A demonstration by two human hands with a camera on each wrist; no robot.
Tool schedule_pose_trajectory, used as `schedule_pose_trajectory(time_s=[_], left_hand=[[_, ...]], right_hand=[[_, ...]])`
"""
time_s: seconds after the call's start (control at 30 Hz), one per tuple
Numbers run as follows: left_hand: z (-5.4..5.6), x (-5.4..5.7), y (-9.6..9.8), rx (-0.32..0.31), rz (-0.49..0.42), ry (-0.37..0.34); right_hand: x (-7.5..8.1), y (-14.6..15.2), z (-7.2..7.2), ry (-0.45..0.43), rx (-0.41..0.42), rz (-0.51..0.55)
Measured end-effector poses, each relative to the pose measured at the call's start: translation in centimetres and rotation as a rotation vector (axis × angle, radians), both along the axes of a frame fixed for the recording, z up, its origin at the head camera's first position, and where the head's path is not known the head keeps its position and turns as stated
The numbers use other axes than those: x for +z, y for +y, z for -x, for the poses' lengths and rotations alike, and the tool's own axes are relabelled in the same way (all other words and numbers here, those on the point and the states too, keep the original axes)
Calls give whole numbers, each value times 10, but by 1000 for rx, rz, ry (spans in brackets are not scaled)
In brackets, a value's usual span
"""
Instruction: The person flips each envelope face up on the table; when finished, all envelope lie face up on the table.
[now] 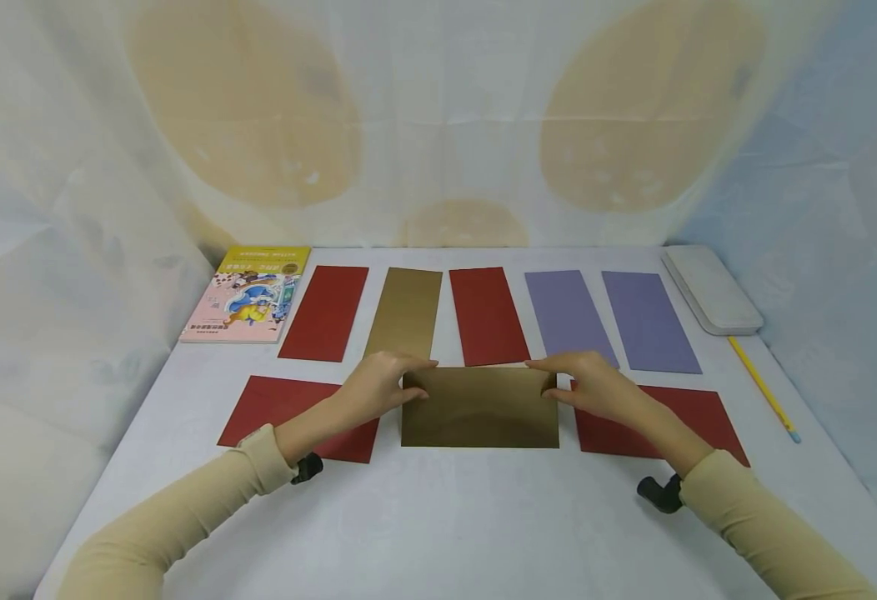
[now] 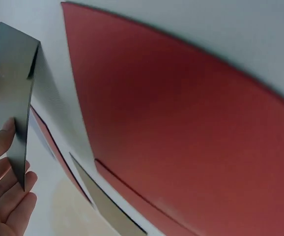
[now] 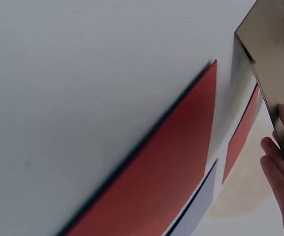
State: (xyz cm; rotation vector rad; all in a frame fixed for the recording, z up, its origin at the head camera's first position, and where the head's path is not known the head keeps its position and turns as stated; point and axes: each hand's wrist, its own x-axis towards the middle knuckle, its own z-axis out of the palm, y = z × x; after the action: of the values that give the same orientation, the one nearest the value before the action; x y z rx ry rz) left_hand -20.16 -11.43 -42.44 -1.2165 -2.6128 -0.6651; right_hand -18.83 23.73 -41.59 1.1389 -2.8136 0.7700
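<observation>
Both hands hold a gold envelope-like card (image 1: 480,408) in the middle of the table, its far edge raised and its near edge low. My left hand (image 1: 378,383) pinches the upper left corner, thumb on the near face and fingers behind, as the left wrist view shows with the gold card (image 2: 14,83). At the upper right corner my right hand (image 1: 592,385) pinches the same way, thumb in front of the gold card (image 3: 274,54). A red card (image 1: 281,408) lies under the left forearm, and another red card (image 1: 689,417) under the right one.
Behind the hands lie a red card (image 1: 326,312), a gold card (image 1: 406,312), a second red card (image 1: 488,317) and two purple cards (image 1: 569,312), (image 1: 650,321). A picture book (image 1: 247,296) sits back left; a pale case (image 1: 712,287) and a yellow pencil (image 1: 763,385) are right.
</observation>
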Motion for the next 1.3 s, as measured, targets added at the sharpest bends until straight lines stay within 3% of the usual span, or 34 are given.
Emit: schedule_pose_trajectory(time_s=[0.37, 0.7, 0.87, 1.07, 1.3], left_hand=[[5, -16, 2, 65, -1, -187], [6, -22, 1, 89, -7, -281], [-1, -20, -2, 83, 77, -250], [-22, -14, -10, 3, 246, -200], [-36, -18, -14, -6, 302, -195]], right_hand=[[-8, -2, 2, -151, 9, -70], [-14, 1, 3, -193, 7, -71], [-12, 5, -5, -197, 20, -99], [-6, 10, -25, -218, 26, -171], [-7, 10, -35, -233, 46, -165]])
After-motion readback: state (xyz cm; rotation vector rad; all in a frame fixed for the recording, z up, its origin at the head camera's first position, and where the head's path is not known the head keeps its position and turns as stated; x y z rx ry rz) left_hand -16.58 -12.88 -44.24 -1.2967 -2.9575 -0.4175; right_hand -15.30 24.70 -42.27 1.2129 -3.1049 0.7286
